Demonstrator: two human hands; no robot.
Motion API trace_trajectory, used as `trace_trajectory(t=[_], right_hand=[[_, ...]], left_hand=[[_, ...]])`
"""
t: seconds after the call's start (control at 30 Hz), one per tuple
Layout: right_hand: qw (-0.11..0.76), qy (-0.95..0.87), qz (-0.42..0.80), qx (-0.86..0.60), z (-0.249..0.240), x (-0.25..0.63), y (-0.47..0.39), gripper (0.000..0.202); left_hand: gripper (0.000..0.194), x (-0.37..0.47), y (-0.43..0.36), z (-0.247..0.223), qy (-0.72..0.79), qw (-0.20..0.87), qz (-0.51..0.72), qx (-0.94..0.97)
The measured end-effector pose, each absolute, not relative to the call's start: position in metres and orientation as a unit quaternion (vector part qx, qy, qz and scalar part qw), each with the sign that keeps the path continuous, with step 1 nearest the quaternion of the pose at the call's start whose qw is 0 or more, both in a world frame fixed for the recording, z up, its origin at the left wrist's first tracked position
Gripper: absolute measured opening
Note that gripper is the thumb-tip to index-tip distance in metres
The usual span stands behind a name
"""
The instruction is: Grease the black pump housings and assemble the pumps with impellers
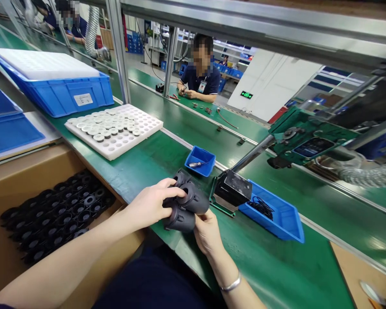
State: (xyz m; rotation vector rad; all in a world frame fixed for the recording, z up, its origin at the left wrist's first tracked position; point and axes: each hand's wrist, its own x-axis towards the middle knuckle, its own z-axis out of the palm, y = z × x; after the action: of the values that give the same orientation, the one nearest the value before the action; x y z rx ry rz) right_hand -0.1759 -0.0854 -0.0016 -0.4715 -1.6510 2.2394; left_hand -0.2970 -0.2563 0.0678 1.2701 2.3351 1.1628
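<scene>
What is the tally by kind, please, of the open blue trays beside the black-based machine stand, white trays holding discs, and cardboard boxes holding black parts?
Blue trays: 2
White tray: 1
Cardboard box: 1
Total: 4

Your left hand and right hand hold black tubes over the green table. A little blue box sits near them.

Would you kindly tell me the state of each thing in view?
Black plastic cylinders: held by left hand and right hand.
White perforated foam tray: partly filled.
Small blue plastic bin: open, holding a tool.
Long blue plastic bin: open, holding black cable.
Brown cardboard box: open, holding black parts.
</scene>
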Motion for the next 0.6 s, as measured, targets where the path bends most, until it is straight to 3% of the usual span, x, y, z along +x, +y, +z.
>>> trace_trajectory(t=[0.2, 0.47, 0.6], right_hand=[[0.155, -0.658, 0.719, -0.163, 0.005, -0.154, -0.048, 0.018], [0.123, -0.68, 0.704, -0.167, 0.008, -0.152, -0.044, 0.022], [0.087, -0.677, 0.712, -0.168, 0.006, -0.162, -0.053, 0.023]], left_hand=[[0.052, -0.322, -0.263, 0.092, 0.817, 0.061, 0.198, 0.538], [0.051, -0.347, -0.248, 0.089, 0.887, 0.103, 0.127, 0.432], [0.032, -0.357, -0.233, 0.073, 0.924, 0.096, 0.127, 0.348]])
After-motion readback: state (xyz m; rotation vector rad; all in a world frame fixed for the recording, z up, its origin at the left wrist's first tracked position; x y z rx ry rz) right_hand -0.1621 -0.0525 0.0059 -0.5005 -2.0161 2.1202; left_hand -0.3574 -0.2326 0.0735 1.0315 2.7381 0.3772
